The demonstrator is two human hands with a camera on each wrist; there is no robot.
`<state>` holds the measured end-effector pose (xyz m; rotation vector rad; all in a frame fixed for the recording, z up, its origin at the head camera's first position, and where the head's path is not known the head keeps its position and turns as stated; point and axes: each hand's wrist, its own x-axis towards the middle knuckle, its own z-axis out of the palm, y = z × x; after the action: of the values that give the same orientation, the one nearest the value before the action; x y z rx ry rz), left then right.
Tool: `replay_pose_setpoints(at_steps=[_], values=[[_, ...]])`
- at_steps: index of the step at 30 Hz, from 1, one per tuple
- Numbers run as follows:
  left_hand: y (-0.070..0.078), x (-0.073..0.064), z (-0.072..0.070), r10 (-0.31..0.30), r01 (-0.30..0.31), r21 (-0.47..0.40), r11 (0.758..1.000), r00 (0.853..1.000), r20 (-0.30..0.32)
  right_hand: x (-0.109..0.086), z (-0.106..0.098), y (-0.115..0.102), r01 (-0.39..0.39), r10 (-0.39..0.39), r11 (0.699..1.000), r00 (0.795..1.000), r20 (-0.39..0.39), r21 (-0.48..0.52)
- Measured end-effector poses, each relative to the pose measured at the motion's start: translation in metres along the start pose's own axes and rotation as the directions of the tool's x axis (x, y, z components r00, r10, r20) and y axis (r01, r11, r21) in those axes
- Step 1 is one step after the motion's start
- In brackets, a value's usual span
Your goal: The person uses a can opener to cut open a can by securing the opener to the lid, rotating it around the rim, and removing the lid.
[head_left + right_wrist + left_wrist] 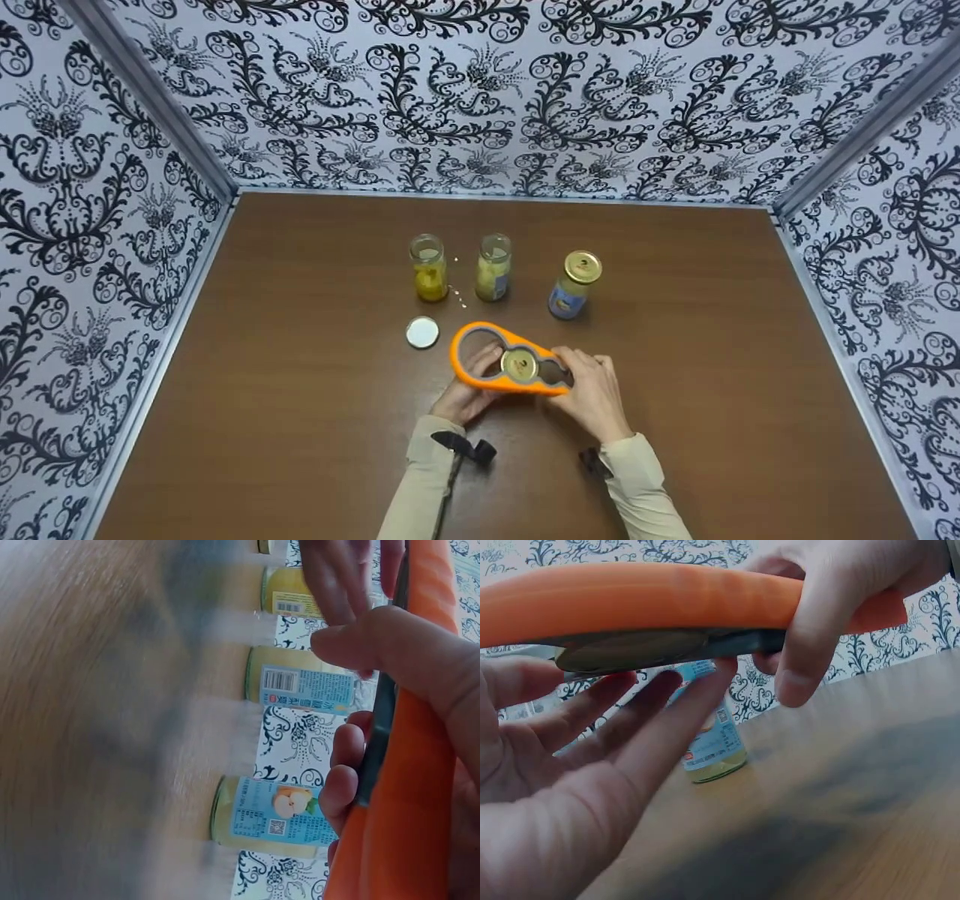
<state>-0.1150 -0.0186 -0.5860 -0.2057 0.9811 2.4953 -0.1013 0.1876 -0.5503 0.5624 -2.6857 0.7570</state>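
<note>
Head view | orange jar opener held above table, gold lid caught in middle ring | right hand clasping narrow end | left hand beneath, fingers straight, touching lid | three jars behind

Jar labels show barcodes, pear picture; no text legible
</note>
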Motion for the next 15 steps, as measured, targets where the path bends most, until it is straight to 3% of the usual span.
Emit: replay_pose_setpoints(at_steps=[9,15], values=[[-0.0023,-0.0005,0.0001,-0.014,0.024,-0.107,0.994,0.995,0.102,-0.0001,0.0012,0.0017,-0.009,0.009,1.000,1.000,0.026,0.013],[-0.0034,-0.0009,0.0011,-0.043,0.063,-0.152,0.986,0.990,0.132,-0.0006,0.0027,-0.0002,-0.027,0.025,0.999,0.999,0.048,0.035]])
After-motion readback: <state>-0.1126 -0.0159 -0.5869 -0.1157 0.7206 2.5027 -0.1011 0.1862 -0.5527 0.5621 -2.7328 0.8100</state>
